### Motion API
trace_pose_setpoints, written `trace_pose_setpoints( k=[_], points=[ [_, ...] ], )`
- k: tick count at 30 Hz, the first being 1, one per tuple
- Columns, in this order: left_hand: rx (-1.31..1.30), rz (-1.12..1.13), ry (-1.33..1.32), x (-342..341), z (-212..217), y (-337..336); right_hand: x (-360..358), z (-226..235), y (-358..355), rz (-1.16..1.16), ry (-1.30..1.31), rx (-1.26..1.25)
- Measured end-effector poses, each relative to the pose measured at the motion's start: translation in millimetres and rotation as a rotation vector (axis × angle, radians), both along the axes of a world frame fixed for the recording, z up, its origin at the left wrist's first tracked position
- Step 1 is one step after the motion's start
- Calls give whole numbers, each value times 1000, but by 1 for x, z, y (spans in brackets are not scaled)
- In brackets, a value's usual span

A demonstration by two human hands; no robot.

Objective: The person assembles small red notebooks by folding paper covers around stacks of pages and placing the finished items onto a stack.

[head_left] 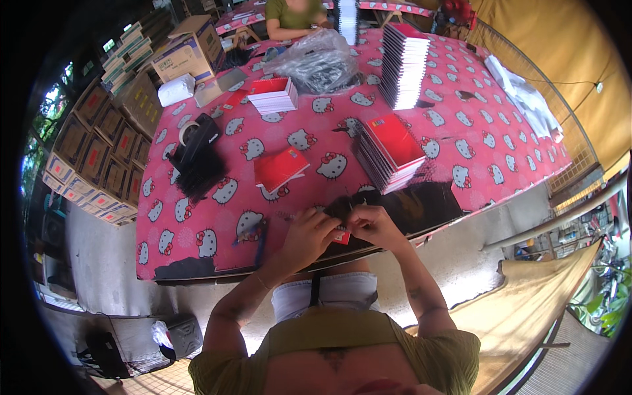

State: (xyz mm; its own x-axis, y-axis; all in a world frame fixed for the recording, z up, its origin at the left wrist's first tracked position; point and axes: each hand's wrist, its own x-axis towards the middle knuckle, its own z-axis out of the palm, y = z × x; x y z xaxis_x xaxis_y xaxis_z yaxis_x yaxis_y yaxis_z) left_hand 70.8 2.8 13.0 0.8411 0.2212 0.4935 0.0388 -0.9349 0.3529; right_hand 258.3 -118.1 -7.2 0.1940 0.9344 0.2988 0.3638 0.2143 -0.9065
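At the table's near edge my hands work close together, both with fingers closed. My left hand [311,232] is bent over a small red-covered piece [342,237], mostly hidden beneath the fingers. My right hand [372,225] pinches beside it, thumb and fingertips together. A dark, blurred thing [340,207] shows just beyond my fingertips; its kind cannot be made out. Past my hands lie a few loose red-covered notebooks [280,170] at the left. On the right stands a stack of red spiral notebooks [394,141].
A black tape dispenser [201,137] and a dark bristly pile [201,174] are at left. Farther back stand a tall notebook stack [403,66], a red-topped paper stack [272,97] and a clear plastic bag [316,62]. Another person [293,18] sits across. Cartons [99,141] line the left.
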Motion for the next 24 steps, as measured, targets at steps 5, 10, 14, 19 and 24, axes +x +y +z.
trace_pose_setpoints(
  k=[5,10,14,19,24],
  points=[
    [103,16,-31,6,9,-10,-27,8,0,-371,-200,-49],
    [4,103,-409,28,74,-2,-34,81,-23,-560,-186,354],
    [240,-94,-733,104,111,37,46,101,-21,-940,-542,267],
    [101,-308,-469,173,55,48,132,52,-28,-569,-27,24],
    [24,-364,-337,170,42,49,133,56,-28,-508,-21,13]
  ],
)
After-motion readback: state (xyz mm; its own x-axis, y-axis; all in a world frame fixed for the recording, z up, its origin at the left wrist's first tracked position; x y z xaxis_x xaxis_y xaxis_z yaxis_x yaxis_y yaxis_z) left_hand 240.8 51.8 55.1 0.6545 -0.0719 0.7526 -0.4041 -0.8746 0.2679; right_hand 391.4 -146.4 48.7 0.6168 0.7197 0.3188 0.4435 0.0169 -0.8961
